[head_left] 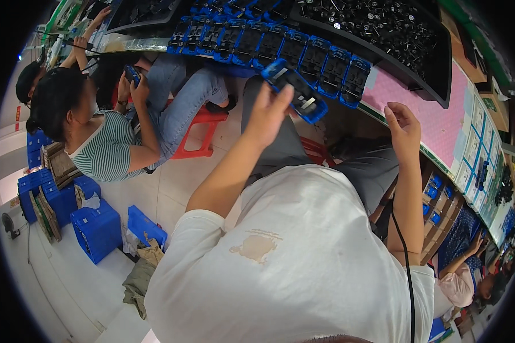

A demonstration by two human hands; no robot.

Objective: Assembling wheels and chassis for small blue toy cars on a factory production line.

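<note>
The person's left hand (269, 111) is gripping a blue toy car body (294, 90), fingers closed around its near end, and is holding it raised, underside showing black with a small pale part in the middle. The car is hovering just in front of a row of blue toy cars (269, 43) that is lining the near edge of the surface (434, 114), which is covered here with a pink mat. The right hand (403, 128) is hanging empty near the surface's edge, to the right of the held car and apart from it, fingers loosely curled and half open, touching nothing that can be made out. Beyond the row, a black tray (434, 63) is holding a heap of small black parts (377, 23). To the left, another person in a striped top (106, 148) is sitting on a red stool (203, 134) and holding a blue car in both hands. Blue crates (97, 228) are standing on the floor at the near left. At the right, a further person in pink (457, 283) is working beside the surface.
</note>
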